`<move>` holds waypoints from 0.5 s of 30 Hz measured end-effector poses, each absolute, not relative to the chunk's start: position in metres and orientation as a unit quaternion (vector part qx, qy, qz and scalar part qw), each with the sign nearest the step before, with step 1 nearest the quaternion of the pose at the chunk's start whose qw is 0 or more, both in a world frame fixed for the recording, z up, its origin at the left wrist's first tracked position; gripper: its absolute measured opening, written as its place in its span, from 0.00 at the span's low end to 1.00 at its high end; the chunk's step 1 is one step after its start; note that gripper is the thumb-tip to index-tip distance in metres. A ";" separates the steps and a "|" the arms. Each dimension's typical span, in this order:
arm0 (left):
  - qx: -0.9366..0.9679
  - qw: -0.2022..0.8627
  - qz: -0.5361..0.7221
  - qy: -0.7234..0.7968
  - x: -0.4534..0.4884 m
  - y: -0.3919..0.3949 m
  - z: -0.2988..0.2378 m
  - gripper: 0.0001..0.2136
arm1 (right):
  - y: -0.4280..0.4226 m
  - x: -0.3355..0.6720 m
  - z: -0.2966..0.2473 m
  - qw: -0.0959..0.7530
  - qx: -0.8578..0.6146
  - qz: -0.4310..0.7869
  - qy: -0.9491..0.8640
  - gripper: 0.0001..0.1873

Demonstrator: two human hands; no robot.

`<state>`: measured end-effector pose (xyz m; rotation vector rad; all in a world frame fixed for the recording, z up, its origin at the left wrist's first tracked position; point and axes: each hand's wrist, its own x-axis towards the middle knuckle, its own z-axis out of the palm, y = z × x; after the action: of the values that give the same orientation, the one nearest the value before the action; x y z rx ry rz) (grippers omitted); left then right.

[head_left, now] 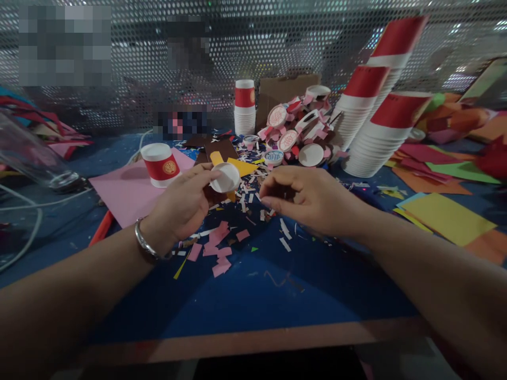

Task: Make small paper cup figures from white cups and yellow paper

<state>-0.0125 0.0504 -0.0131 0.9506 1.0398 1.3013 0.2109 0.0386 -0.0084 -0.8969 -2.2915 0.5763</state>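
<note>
My left hand (184,203) is closed around a small white round paper-cup bottom (224,178), held up just above the blue table (253,295). A bracelet sits on that wrist. My right hand (304,198) hovers a short way to the right of it, fingers curled and pinched together; whether anything is in them I cannot make out. Pink and white paper scraps (219,248) lie scattered beneath both hands. A yellow paper piece (241,166) lies just behind the white disc.
An upside-down red-and-white paper cup (160,164) stands on a pink sheet (127,192) at left. Tall leaning cup stacks (380,126) rise at right, a short stack (244,108) at the back centre. A heap of cut cup pieces (299,132) and coloured paper sheets (447,216) lie around. Cables (24,232) run at left.
</note>
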 end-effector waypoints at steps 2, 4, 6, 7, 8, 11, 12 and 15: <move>0.399 0.588 0.541 0.450 -0.013 0.050 -0.013 0.07 | 0.044 0.218 -0.006 0.312 -0.367 0.205 -0.852 0.01; 0.398 0.604 0.523 0.451 -0.013 0.050 -0.013 0.08 | 0.049 0.226 -0.004 0.307 -0.395 0.183 -0.846 0.02; 0.406 0.614 0.510 0.446 -0.014 0.049 -0.014 0.08 | 0.053 0.235 -0.002 0.288 -0.430 0.169 -0.839 0.05; 0.409 0.618 0.505 0.442 -0.015 0.048 -0.014 0.08 | 0.054 0.240 0.000 0.272 -0.450 0.170 -0.834 0.06; 0.412 0.620 0.501 0.440 -0.015 0.047 -0.014 0.07 | 0.054 0.246 0.001 0.258 -0.469 0.172 -0.827 0.08; 0.417 0.624 0.496 0.438 -0.016 0.045 -0.015 0.07 | 0.045 0.267 0.004 0.239 -0.514 0.160 -0.808 0.10; 0.417 0.624 0.495 0.439 -0.017 0.045 -0.015 0.08 | 0.040 0.275 0.003 0.225 -0.540 0.150 -0.797 0.10; 0.413 0.627 0.488 0.445 -0.019 0.046 -0.017 0.08 | 0.022 0.302 -0.002 0.212 -0.618 0.126 -0.747 0.10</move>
<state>-0.0192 0.0459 -0.0170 0.9479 1.0197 1.1187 0.3022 0.0220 -0.0017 -1.7168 -2.0741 0.3493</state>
